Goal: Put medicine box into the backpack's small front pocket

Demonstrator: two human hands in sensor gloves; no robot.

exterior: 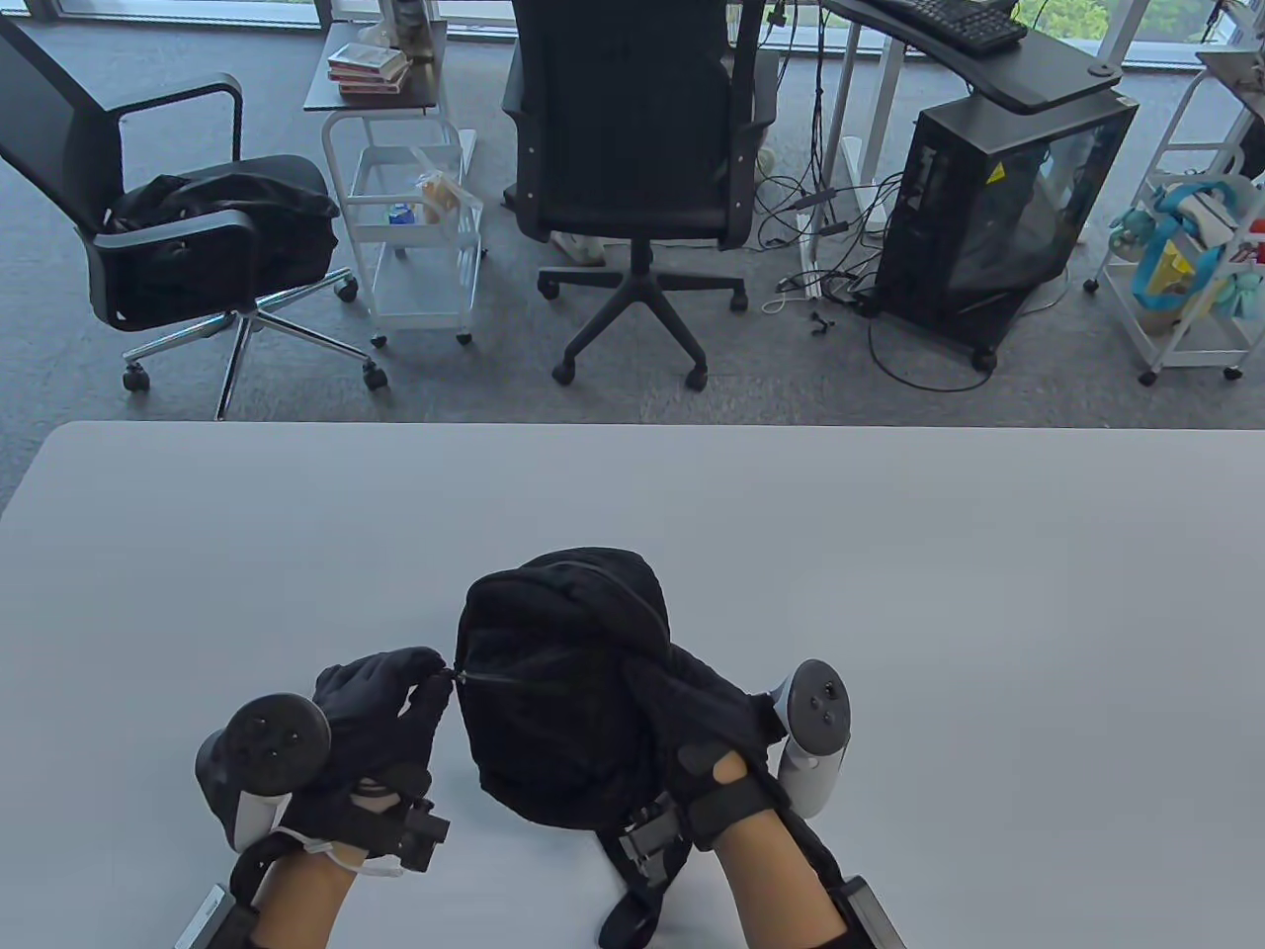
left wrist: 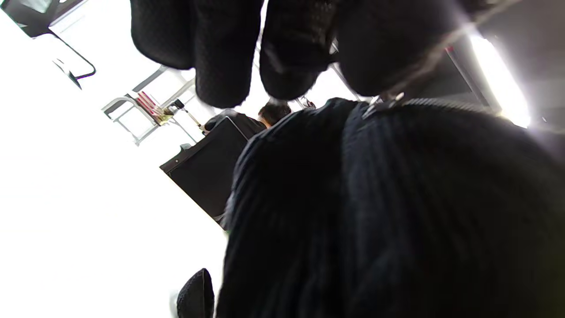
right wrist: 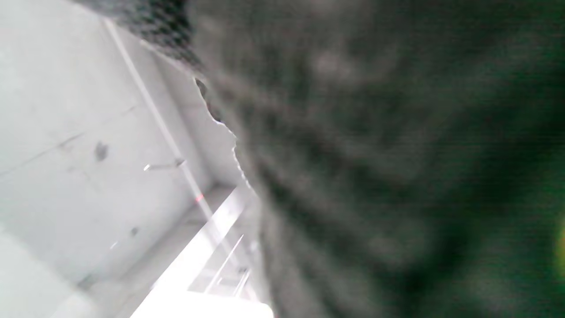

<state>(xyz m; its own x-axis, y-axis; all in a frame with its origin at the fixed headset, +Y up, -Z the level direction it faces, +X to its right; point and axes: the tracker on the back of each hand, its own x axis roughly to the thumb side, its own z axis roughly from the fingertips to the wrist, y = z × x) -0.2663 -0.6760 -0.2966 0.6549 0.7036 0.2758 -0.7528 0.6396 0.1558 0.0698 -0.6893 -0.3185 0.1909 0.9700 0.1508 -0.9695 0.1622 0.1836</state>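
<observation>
office chairs (exterior: 632, 148) beyond backpack (exterior: 553, 692)

No legible text, labels or numbers anywhere.

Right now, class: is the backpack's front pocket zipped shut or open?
Cannot tell. The left hand pinches the zipper pull at the backpack side; no opening shows.

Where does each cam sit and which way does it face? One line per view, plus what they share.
Table view: above the near edge, facing down and out over the table into the office; shows both forearms, left hand pinching the zipper pull, right hand on the backpack.
Left wrist view: low, tilted; fingers hang over the backpack.
Right wrist view: pressed against blurred dark fabric.
Shared: backpack and zipper pull in the table and left wrist views.
</observation>
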